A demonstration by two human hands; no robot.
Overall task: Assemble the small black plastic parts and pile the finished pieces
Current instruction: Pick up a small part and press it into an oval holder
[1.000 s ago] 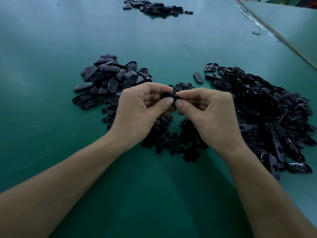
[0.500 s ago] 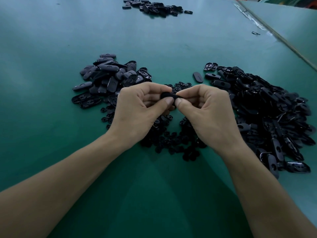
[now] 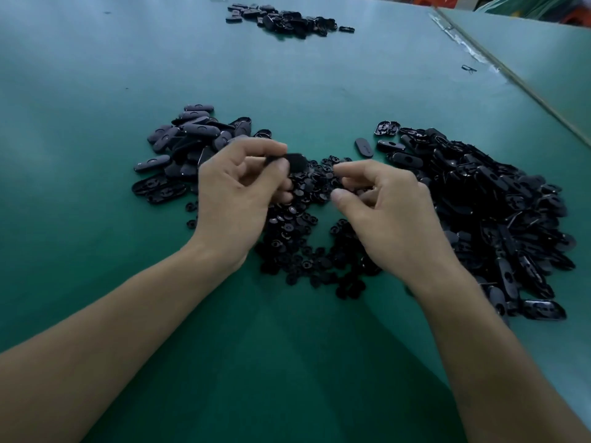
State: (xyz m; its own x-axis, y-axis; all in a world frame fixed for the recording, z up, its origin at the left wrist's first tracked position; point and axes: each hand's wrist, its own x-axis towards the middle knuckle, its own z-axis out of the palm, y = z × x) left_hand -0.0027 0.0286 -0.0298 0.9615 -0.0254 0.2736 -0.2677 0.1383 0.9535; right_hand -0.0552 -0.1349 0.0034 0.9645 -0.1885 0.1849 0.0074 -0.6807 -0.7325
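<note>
Now joint pinch broken: left hand (image 3: 236, 193) alone pinches oval black piece (image 3: 295, 161) above small round parts (image 3: 297, 219); right hand (image 3: 383, 212) released, fingers loosely curled, seemingly empty. Piece likely assembled, bound for left pile (image 3: 192, 132).

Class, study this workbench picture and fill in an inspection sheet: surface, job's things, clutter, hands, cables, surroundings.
Surface: green table, taped seam along its right side.
Job's things: oval pieces piled left; small round parts heaped centre; larger pile of oval shells right.
Clutter: lone oval between piles; stray bit near the seam; far pile at the table's far side.
Hands: left hand pinches a black piece; right hand curled above the small round parts, thumb and forefinger apart, hold cannot be told.
Cables: nothing seen.
Surroundings: second green surface beyond the seam.
</note>
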